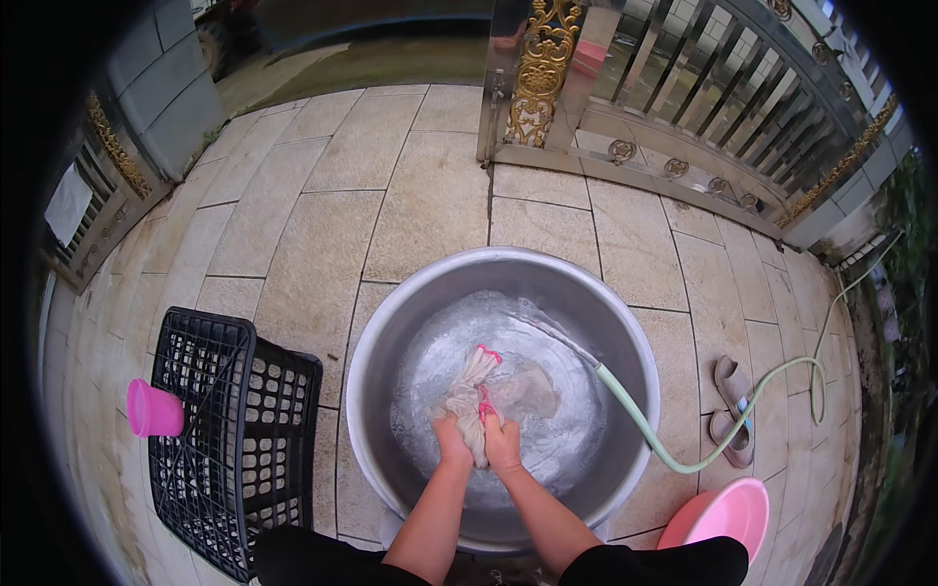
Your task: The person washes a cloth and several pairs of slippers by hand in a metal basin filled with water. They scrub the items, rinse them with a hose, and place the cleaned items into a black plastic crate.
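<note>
Both my hands grip a wet, pale beige cloth (466, 392) with pink trim, bunched up inside a large round metal basin (381, 447). My left hand (452, 443) closes on the bunch from the left. On the right side of it, my right hand (502, 443) holds the cloth near a pink edge. Part of the fabric spreads loosely in the shallow clear water to the right. A pale green hose (623, 399) hangs over the basin's right rim, and water streams from its end into the basin. The fingertips are partly hidden by the fabric.
Left of the basin, a black plastic crate (282, 432) lies on the tiles with a pink cup (155, 409) on it. At right are a pair of sandals (733, 410) and a tilted pink plastic basin (725, 516). A metal gate (623, 150) stands beyond.
</note>
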The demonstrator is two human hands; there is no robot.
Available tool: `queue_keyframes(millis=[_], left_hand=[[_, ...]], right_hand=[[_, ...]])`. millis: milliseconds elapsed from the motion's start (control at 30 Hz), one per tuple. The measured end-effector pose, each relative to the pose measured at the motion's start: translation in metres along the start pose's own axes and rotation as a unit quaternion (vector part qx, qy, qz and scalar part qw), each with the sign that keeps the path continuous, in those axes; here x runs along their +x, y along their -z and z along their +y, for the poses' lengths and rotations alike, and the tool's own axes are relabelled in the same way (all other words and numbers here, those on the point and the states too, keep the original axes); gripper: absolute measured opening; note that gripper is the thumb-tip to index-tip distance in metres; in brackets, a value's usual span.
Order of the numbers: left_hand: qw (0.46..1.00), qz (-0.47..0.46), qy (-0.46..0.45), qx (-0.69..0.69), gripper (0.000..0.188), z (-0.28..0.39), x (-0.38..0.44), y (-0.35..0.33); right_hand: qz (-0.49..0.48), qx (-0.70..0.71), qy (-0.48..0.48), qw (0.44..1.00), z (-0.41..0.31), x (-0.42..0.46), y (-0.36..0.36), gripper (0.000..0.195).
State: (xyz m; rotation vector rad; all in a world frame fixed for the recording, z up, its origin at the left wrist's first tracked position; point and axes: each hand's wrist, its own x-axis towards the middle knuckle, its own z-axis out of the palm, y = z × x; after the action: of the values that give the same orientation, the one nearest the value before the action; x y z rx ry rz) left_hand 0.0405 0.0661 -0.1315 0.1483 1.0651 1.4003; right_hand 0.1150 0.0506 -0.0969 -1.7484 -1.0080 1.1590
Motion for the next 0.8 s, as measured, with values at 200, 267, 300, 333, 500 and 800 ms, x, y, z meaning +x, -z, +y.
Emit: queue_keyframes(millis=[200, 267, 300, 333, 500, 800], left_hand=[[0.931, 0.046, 0.114, 0.344, 0.025, -0.032, -0.006, 0.036], [0.926, 0.058, 0.22, 0.302, 0.033, -0.03, -0.007, 0.053], [0.95, 0.066, 0.175, 0.249, 0.04, -0.053, 0.003, 0.081], [0.969, 0.07, 0.132, 0.195, 0.046, -0.049, 0.003, 0.081], [0.924, 0.109, 0.366, 0.029, 0.057, -0.013, -0.009, 0.035], [0.768, 0.177, 0.161, 0.594, 0.053, 0.019, 0.017, 0.094]], right_hand=[[-0.053, -0.388, -0.172, 0.904, 0.094, 0.05, 0.115, 0.058], [-0.008, -0.409, -0.16, 0.899, 0.1, 0.052, 0.123, 0.062], [0.025, -0.372, -0.146, 0.916, 0.11, 0.05, 0.116, 0.064], [0.06, -0.336, -0.135, 0.93, 0.104, 0.049, 0.109, 0.067], [-0.12, -0.209, -0.076, 0.968, 0.083, 0.017, 0.032, 0.059], [-0.093, -0.441, -0.071, 0.89, 0.048, 0.05, 0.087, 0.084]])
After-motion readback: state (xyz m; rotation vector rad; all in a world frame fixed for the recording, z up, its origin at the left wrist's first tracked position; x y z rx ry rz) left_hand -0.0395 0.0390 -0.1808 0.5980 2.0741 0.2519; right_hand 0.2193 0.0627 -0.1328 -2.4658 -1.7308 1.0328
